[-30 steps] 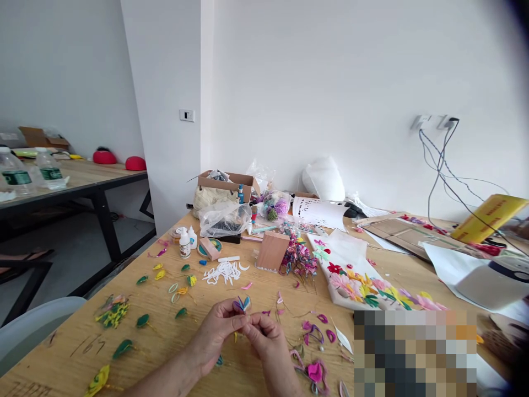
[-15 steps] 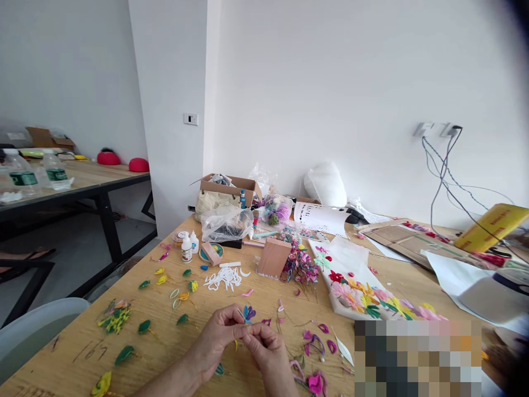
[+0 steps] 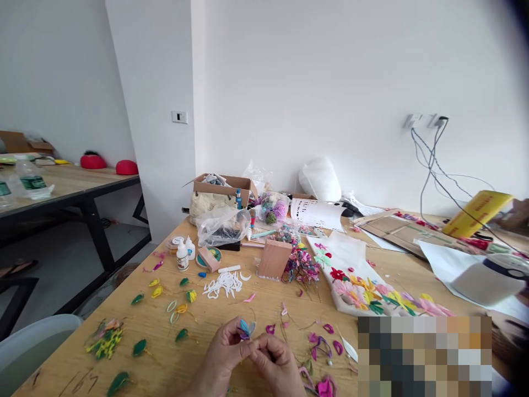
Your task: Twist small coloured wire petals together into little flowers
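Observation:
Both hands meet low in the middle of the view, above the wooden table [image 3: 165, 342]. A small blue and purple flower [image 3: 247, 328] stands up from between the fingers. My left hand [image 3: 225, 353] is closed around its base, thumb and fingers pinched. Right against it, my right hand [image 3: 276, 358] is pinched too, its fingertips meeting the left thumb at the flower's lower end; what exactly they grip is hidden. Magenta petals [image 3: 326, 386] lie to the right of the hands, and green leaf pieces [image 3: 139, 347] to the left.
White cut pieces [image 3: 225, 284] lie beyond the hands, near glue bottles [image 3: 182, 257] and a pinkish block [image 3: 274, 259]. Bundled colourful flowers [image 3: 303, 264] sit beside it. A flower-covered white sheet [image 3: 351, 286] lies to the right. A cardboard box [image 3: 235, 184] stands at the back.
The view has shifted slightly. Both hands are lower in the picture, and the flower has turned, showing more of its light blue petals.

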The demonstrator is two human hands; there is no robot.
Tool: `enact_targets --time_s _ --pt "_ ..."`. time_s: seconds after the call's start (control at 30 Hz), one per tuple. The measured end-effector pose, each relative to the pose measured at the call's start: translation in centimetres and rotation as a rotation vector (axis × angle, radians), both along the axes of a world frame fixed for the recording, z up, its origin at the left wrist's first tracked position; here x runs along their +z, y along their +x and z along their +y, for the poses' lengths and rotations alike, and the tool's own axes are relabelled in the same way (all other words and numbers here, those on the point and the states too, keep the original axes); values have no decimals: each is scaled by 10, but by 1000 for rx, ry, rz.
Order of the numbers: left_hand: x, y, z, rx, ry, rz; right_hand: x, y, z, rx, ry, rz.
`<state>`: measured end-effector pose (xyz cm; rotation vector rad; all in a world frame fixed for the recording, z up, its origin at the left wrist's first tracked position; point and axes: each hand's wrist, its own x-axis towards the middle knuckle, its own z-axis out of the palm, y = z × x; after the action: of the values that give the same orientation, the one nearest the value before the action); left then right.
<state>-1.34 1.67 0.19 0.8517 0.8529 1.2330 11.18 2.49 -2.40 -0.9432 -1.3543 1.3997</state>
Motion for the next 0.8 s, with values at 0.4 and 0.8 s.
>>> enact_targets --time_s 0.4,0.8 --pt "-19 0 7 -55 52 53 6 2 -2 -22 -163 153" --pt "-15 -2 6 -68 71 -29 3 5 0 51 -75 17"
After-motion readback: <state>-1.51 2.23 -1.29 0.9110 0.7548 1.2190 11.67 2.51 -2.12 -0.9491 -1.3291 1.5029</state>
